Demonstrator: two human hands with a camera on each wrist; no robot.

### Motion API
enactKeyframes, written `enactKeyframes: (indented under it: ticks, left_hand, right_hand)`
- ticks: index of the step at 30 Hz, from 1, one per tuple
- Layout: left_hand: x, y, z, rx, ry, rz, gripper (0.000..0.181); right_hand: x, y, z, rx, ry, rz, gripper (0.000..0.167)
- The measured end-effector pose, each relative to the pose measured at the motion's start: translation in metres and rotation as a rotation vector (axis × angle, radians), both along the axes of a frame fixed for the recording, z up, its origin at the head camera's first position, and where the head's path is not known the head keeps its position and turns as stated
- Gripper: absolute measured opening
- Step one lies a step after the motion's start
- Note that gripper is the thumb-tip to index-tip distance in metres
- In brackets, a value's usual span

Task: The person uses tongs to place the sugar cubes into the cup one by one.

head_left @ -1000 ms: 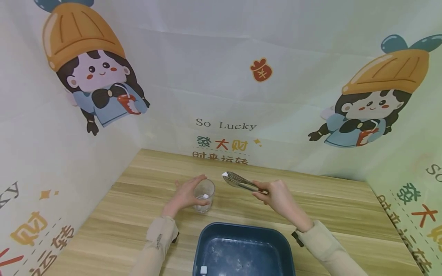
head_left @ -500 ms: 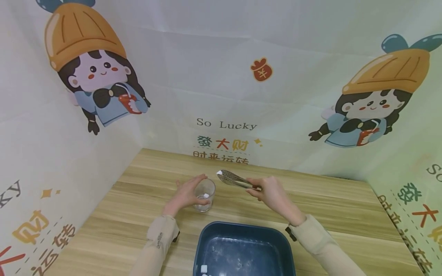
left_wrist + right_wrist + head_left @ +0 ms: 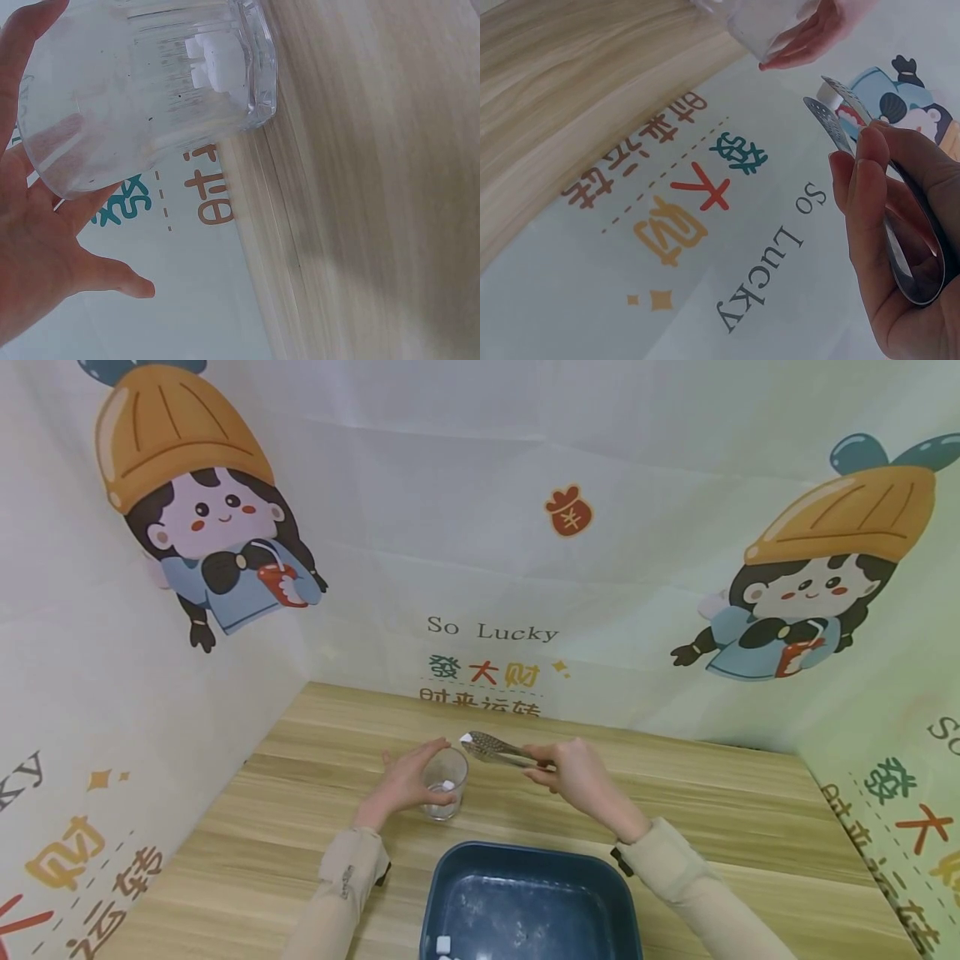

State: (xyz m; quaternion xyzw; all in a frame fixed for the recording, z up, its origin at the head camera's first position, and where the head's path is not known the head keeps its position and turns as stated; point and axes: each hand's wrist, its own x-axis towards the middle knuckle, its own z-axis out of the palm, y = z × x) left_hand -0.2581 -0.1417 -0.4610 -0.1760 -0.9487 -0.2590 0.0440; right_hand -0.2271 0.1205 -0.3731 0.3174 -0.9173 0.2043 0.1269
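Observation:
In the head view my left hand (image 3: pixel 401 783) is curled around a clear glass (image 3: pixel 447 767) standing on the wooden table. Several white cubes (image 3: pixel 223 60) lie at the glass's bottom in the left wrist view; one finger there stands free of the wall. My right hand (image 3: pixel 579 777) grips metal tongs (image 3: pixel 491 747) with perforated tips. Between those tips sits a white cube (image 3: pixel 828 94), just above and right of the glass rim.
A dark blue tray (image 3: pixel 525 853) is at the front of the table (image 3: pixel 720 827), with a few white cubes (image 3: pixel 443 945) in its near left corner. Printed cloth walls (image 3: pixel 480 527) enclose the table at the back and both sides.
My right hand has moved left with the tongs and cube, bringing the tips close to the glass rim. The left hand and glass have stayed in place.

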Motion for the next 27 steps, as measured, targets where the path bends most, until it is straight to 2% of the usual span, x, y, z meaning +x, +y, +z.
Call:
enactKeyframes:
  ticks: [8, 16, 23, 27]
  left_hand:
    - [0.0, -0.001, 0.0, 0.004, -0.012, -0.004, 0.085]
    - [0.0, -0.001, -0.001, 0.008, -0.009, -0.008, 0.085]
    - [0.0, 0.0, 0.0, 0.003, -0.014, -0.005, 0.086]
    - [0.0, -0.001, 0.0, -0.002, -0.011, -0.001, 0.085]
  right_hand:
    - [-0.001, -0.009, -0.004, 0.009, 0.012, 0.032, 0.029]
    - [0.0, -0.015, -0.007, -0.01, -0.061, 0.036, 0.029]
    - [0.001, -0.016, -0.009, 0.014, -0.015, 0.04, 0.029]
    - [0.002, -0.017, -0.008, 0.012, -0.02, 0.041, 0.029]
